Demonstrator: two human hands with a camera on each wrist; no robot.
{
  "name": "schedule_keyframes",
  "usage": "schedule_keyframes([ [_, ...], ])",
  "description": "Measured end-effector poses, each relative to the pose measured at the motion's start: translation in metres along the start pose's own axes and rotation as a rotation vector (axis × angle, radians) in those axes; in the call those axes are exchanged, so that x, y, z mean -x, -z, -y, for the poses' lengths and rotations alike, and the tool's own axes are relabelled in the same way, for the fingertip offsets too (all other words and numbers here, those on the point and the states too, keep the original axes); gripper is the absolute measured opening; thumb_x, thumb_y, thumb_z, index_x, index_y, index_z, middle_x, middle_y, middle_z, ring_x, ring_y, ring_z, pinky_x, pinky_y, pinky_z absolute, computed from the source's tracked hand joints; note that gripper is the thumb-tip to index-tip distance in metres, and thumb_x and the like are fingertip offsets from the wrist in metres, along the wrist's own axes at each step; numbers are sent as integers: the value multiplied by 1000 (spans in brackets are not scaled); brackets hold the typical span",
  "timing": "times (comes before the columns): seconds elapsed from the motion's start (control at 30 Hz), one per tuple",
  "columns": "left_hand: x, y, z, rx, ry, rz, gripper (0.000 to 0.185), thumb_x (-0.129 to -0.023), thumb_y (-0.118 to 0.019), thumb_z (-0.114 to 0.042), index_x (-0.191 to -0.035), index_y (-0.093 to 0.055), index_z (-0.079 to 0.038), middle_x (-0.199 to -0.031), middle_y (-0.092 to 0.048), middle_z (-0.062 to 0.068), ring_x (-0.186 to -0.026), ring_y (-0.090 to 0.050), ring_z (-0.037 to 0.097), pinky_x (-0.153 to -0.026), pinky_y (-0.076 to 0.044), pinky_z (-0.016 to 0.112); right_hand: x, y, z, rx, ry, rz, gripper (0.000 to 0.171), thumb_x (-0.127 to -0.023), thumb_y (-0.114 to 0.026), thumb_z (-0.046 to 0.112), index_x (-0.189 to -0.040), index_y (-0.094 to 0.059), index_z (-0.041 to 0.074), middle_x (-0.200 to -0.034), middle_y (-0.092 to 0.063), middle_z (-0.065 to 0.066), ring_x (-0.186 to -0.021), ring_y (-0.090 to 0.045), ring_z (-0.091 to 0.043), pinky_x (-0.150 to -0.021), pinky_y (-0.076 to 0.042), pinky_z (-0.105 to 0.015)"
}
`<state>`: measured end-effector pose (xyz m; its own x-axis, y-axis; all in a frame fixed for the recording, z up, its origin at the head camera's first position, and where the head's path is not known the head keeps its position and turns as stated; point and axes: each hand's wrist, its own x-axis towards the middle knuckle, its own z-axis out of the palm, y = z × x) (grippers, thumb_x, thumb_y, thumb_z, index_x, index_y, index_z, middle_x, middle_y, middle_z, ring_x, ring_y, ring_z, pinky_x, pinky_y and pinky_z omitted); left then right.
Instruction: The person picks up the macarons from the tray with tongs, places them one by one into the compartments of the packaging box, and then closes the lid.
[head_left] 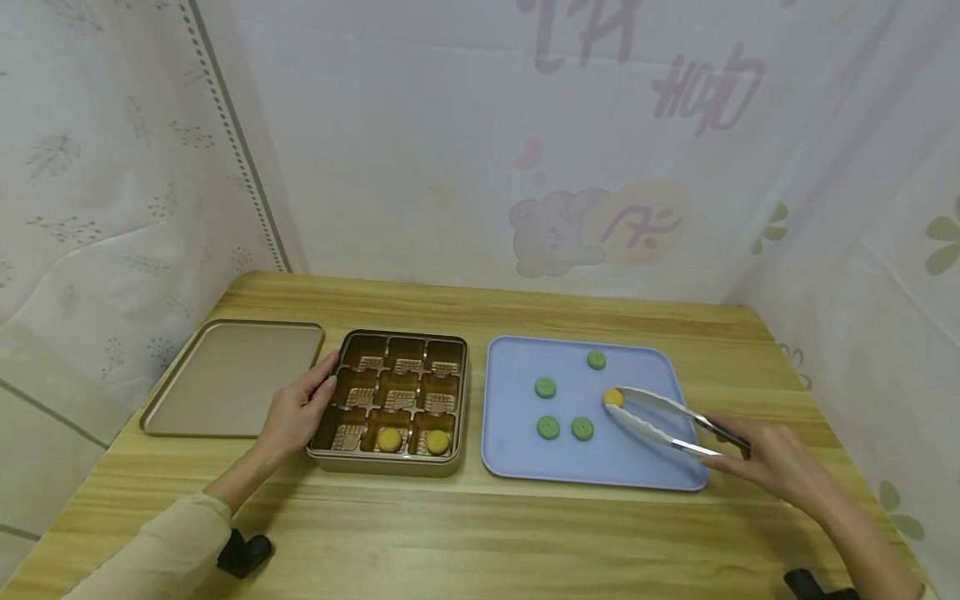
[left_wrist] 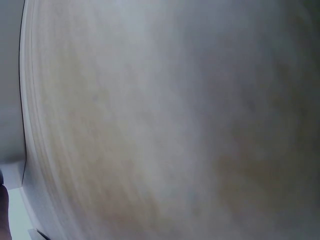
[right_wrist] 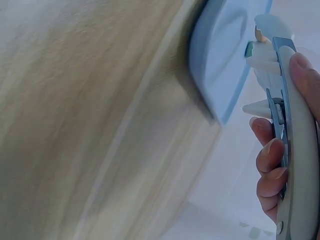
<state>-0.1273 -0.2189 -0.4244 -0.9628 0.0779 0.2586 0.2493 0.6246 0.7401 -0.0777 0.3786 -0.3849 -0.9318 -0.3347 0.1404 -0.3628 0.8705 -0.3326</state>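
At its left side my left hand (head_left: 295,411) holds the bronze box (head_left: 390,467), thumb and fingertips right at the rim. The box has a brown divided insert (head_left: 399,379); a small round yellow pastry (head_left: 389,440) sits in its front middle compartment and another (head_left: 437,442) in the front right one. My right hand (head_left: 772,462) grips metal tongs (head_left: 693,433) with pale scalloped tips, fingers curled round the handles in the right wrist view. The tips stand on either side of a yellow pastry (head_left: 613,397) over the blue tray (head_left: 525,467).
Several green round pastries (head_left: 548,427) lie on the left and back parts of the blue tray. A flat bronze lid (head_left: 236,379) lies left of the box. Two black objects (head_left: 243,553) are by the table's front edge. Printed cloth walls (head_left: 420,167) border the table.
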Motion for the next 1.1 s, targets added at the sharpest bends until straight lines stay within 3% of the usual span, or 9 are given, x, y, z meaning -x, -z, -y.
schedule_keyframes([
  [0.13, 0, -1, 0, -2, -7, -8, 44, -105, -45, -14, -145, -42, 4, -148, -43, 26, -134, -44, 47, -90, -18, -10, -5, 2, 6, 11, 29, -22, 54, -77, -82, 27, -123, -67, 2, -70, -54, 12, -51, -30, 7, -47, -31, -18],
  [0.23, 0, -1, 0, -1, -9, -10, 44, -105, -45, -14, -145, -42, 4, -148, -43, 26, -134, -44, 47, -91, -18, -10, -10, 4, 14, 27, 40, -22, 56, -78, -82, 29, -125, -66, 3, -64, -41, 16, -53, -29, 8, -48, -29, -17],
  [0.33, 0, -1, 0, -4, -13, -12, 44, -105, -45, -14, -145, -42, 4, -148, -44, 26, -133, -44, 47, -91, -18, -10, -15, 5, 23, 10, 61, -19, 56, -77, -82, 28, -126, -65, 4, -62, -37, 18, -52, -30, 8, -45, -30, -17],
  [0.53, 0, 0, -1, 4, -5, -4, 45, -105, -45, -14, -145, -42, 4, -148, -43, 26, -134, -43, 47, -91, -18, -10, -31, 1, 46, -20, 175, -44, 50, -74, -84, 24, -118, -68, 6, -65, -43, 18, -56, -34, 9, -46, -33, -16],
  [0.9, 0, 0, 0, 13, -15, -6, 45, -105, -45, -15, -145, -42, 5, -148, -43, 26, -134, -41, 47, -92, -19, -10, -75, -18, 100, -87, 398, -58, 53, -77, -82, 26, -124, -66, 6, -71, -48, 13, -62, -33, 9, -51, -34, -13],
  [1.1, 1, -1, 1, 15, -18, -7, 45, -105, -44, -15, -145, -42, 5, -148, -43, 26, -134, -41, 47, -92, -20, -10, -99, -33, 139, -116, 510, -34, 54, -78, -81, 30, -124, -66, 7, -80, -64, 4, -61, -41, 8, -53, -38, -12],
])
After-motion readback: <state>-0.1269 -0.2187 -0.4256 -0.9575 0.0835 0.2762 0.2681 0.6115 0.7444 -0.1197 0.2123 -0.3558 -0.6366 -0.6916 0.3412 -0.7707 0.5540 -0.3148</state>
